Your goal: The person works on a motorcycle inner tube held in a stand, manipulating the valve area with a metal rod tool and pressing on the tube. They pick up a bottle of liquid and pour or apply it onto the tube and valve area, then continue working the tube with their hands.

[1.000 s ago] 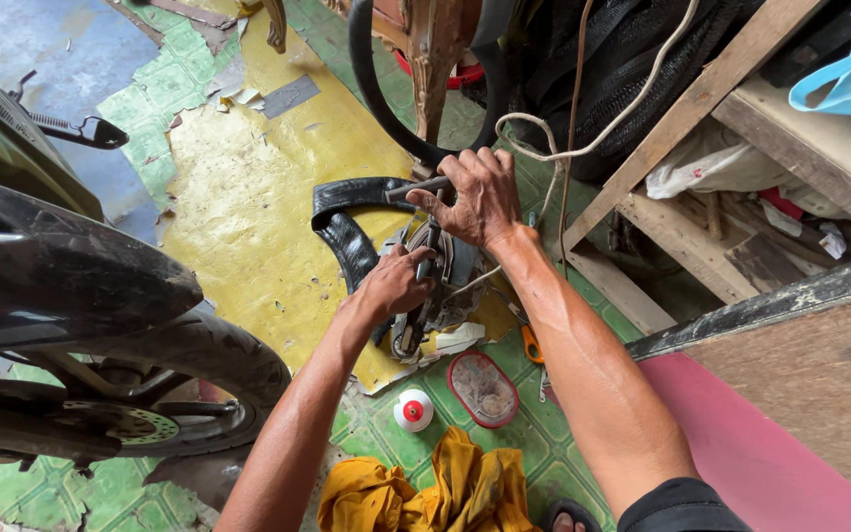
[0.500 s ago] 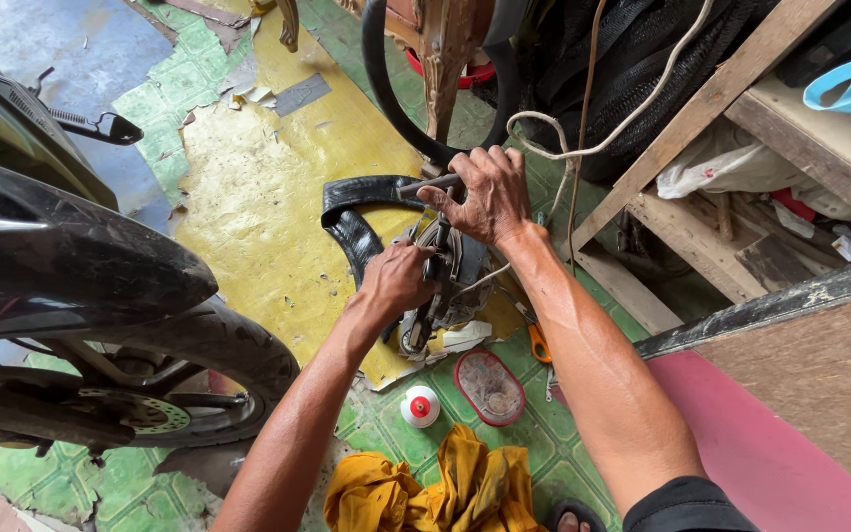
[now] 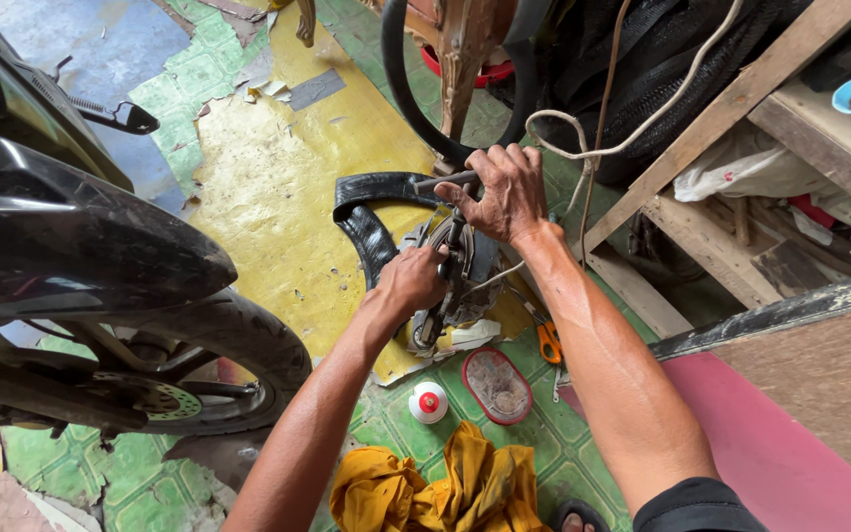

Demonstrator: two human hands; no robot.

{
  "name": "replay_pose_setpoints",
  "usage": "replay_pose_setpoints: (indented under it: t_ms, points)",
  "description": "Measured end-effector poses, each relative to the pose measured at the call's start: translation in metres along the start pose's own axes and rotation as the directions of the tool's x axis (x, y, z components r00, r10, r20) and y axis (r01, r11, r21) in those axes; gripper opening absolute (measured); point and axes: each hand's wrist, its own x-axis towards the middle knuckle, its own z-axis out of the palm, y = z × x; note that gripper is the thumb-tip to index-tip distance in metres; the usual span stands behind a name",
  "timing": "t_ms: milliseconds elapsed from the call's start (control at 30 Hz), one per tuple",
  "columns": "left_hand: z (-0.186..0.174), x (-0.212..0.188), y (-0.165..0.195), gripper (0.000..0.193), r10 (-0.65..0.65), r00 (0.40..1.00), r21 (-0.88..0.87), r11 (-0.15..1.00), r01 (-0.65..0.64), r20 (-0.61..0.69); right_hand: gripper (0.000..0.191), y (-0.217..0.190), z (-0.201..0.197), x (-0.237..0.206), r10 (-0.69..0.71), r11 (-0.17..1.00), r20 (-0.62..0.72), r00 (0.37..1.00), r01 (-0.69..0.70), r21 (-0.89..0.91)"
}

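Head view, looking down at the floor [image 3: 278, 187], which is worn yellow and green tile.

Right hand [image 3: 504, 192]: fingers closed around the metal crossbar handle [image 3: 445, 181] at the top of a screw press tool [image 3: 450, 271]. The handle lies roughly level, sticking out to the left of the fist.

Left hand [image 3: 411, 281]: fingers curled shut on the lower body of the same tool, just left of its upright screw shaft. Exactly which part is gripped is hidden by the hand.

The tool stands near the middle of the scene, on the floor, between the two hands. A black rubber inner tube [image 3: 366, 222] curves out from under it to the left and far side; the tube appears clamped in the tool, but the contact point is covered.

Near side of the tool: a small white can with red cap [image 3: 428, 403], a red-rimmed oval tin [image 3: 496, 384] just right of it, orange-handled scissors [image 3: 550, 343] further right, touching nothing else that I can tell. A yellow cloth [image 3: 445, 488] lies crumpled at the near edge.

Left: black motorcycle [image 3: 61, 236] with its wheel [image 3: 219, 365] and brake disc, well apart from the hands.

Right: wooden shelving [image 3: 741, 197] with clutter; a pale cord [image 3: 583, 128] hangs just beyond the right hand
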Motion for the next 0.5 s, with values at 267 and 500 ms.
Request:
replay_pose_setpoints:
  t_ms: [267, 500]
  points:
    - [0.0074, 0.0023, -0.0060, 0.043, 0.034, 0.998, -0.003, 0.999, -0.034, -0.057, 0.069, -0.0004, -0.0011, 0.0001, -0.001, 1.000, 0.003, 1.000, 0.001, -0.004]
    - [0.0091, 0.0029, -0.0071, 0.045, 0.023, 0.998, -0.030, 0.999, -0.025, -0.058, 0.073, 0.0017, 0.0008, -0.0003, 0.006, 1.000, 0.027, 1.000, -0.005, -0.015]
